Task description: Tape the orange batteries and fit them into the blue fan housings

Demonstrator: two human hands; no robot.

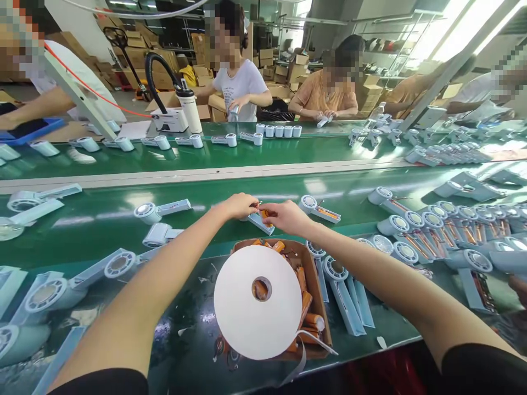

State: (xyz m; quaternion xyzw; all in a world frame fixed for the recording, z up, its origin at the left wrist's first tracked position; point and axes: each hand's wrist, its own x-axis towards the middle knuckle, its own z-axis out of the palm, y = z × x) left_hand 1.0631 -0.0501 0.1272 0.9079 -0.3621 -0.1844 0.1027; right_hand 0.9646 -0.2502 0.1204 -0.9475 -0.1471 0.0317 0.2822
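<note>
both hands pinch at one fan housing [262, 221]: left hand [239, 206] at ten o'clock, right hand [286, 217] at three, its long axis running toward four o'clock.

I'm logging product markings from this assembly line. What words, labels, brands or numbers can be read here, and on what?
No text can be read anywhere in this view.
White tape roll: blank face.
Orange cylinders in the cardboard box: any print is too small to read.
Fan part under the left hand and right hand: no legible marking.
Stacked cartons at the back: too blurred to read.
</note>
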